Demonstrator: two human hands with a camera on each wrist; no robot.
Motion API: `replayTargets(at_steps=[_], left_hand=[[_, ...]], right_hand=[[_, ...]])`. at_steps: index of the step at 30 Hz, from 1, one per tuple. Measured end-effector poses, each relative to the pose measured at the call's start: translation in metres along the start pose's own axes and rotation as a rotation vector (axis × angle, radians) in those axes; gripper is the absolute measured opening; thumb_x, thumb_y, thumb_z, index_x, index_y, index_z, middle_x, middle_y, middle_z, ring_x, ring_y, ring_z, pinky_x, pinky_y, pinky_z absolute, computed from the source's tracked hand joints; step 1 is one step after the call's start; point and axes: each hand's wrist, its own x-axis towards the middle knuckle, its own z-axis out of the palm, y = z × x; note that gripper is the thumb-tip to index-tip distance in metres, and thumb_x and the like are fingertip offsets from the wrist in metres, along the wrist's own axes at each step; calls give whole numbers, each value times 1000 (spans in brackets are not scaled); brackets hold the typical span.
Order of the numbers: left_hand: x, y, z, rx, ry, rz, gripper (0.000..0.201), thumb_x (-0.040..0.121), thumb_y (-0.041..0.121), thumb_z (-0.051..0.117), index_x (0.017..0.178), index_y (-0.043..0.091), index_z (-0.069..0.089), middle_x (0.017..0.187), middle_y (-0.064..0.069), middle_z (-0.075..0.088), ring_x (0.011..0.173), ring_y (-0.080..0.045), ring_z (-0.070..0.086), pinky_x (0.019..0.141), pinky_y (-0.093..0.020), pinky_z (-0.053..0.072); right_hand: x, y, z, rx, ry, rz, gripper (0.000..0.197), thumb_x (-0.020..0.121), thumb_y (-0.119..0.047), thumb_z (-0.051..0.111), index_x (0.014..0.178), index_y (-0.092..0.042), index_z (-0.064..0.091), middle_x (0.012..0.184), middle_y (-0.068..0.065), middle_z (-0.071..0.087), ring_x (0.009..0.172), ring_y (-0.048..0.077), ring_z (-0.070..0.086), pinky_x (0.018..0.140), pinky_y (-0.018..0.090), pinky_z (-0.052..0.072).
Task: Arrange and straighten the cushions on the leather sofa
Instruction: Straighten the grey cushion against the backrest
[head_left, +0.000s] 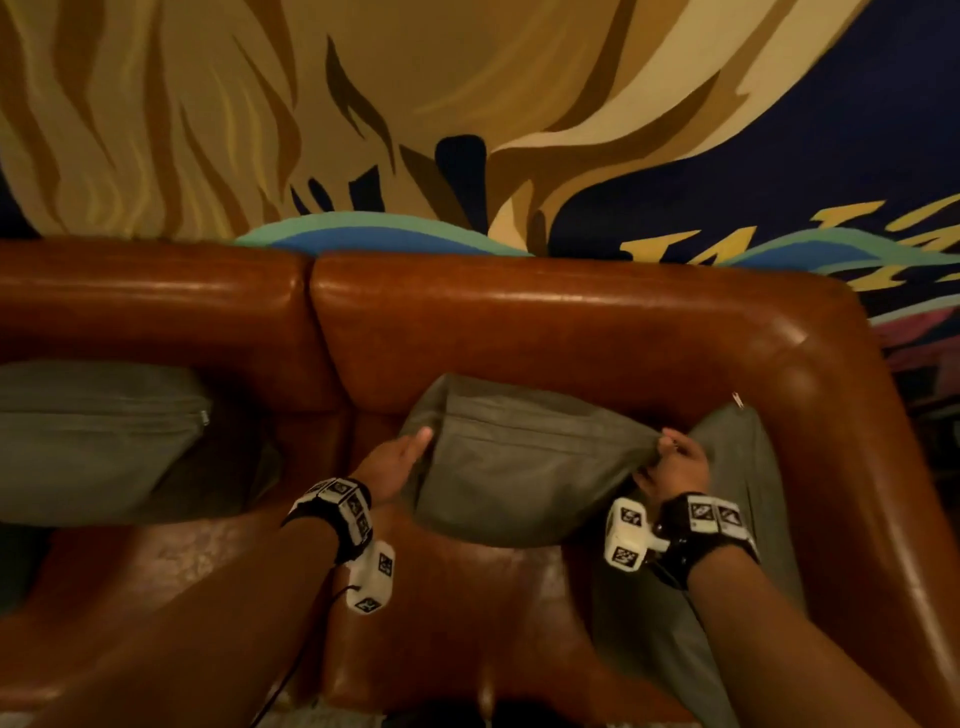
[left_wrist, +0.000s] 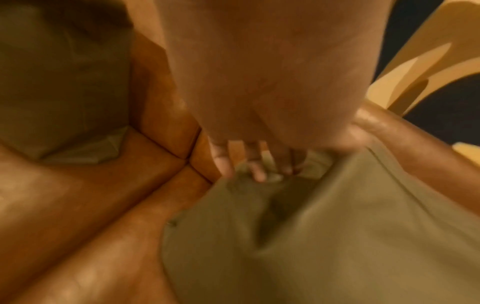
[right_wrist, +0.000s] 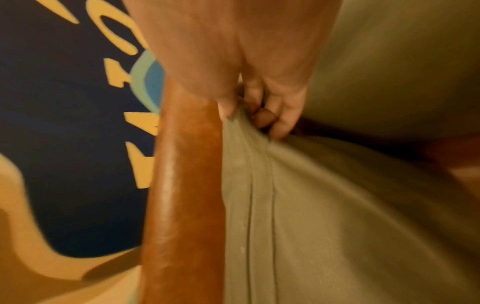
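An olive-green cushion (head_left: 519, 467) leans against the backrest of the brown leather sofa (head_left: 571, 322). My left hand (head_left: 415, 441) lies with straight fingers against its left side. In the left wrist view the fingertips (left_wrist: 255, 174) press on the corner of that cushion (left_wrist: 324, 236). My right hand (head_left: 670, 447) pinches the cushion's upper right corner. In the right wrist view that hand (right_wrist: 254, 117) bunches the fabric of the cushion (right_wrist: 337, 205) between thumb and fingers. A second olive cushion (head_left: 737, 493) leans on the right armrest, and a third (head_left: 93, 441) sits on the left seat.
A painted wall (head_left: 467, 104) rises directly behind the sofa back. The curved right armrest (head_left: 841, 415) closes off the seat on that side. Bare leather seat (head_left: 457, 613) shows in front of the middle cushion. A seam (head_left: 311, 322) divides the two backrest sections.
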Motion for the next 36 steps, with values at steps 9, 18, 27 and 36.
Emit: replayTargets(at_steps=[9, 18, 27, 36], left_hand=[[35, 56, 31, 639, 8, -92, 53, 97, 21, 49, 146, 6, 36, 151, -19, 38, 139, -38, 37, 113, -47, 38], [32, 53, 43, 622, 47, -39, 38, 106, 21, 39, 137, 5, 53, 146, -18, 51, 133, -34, 51, 111, -42, 41], [-52, 7, -65, -752, 39, -200, 15, 93, -6, 59, 105, -3, 68, 98, -16, 74, 82, -26, 73, 68, -33, 60], [-51, 30, 4, -636, 151, -240, 83, 73, 67, 60, 136, 13, 52, 132, -12, 60, 117, -36, 61, 103, -51, 48]], right_hand=[[-12, 9, 13, -627, -49, -322, 52, 90, -14, 71, 138, -12, 50, 129, 16, 63, 120, 36, 59, 102, 42, 46], [-6, 17, -17, -700, -192, -404, 48, 90, -12, 70, 135, -16, 56, 115, 2, 63, 116, 28, 60, 100, 37, 46], [-20, 22, -35, -707, -99, -347, 50, 95, -18, 66, 142, -6, 53, 138, 19, 59, 129, 37, 53, 109, 42, 39], [-83, 41, 38, -726, -239, -437, 44, 100, -34, 56, 122, 3, 53, 121, 26, 64, 114, 41, 61, 93, 38, 45]])
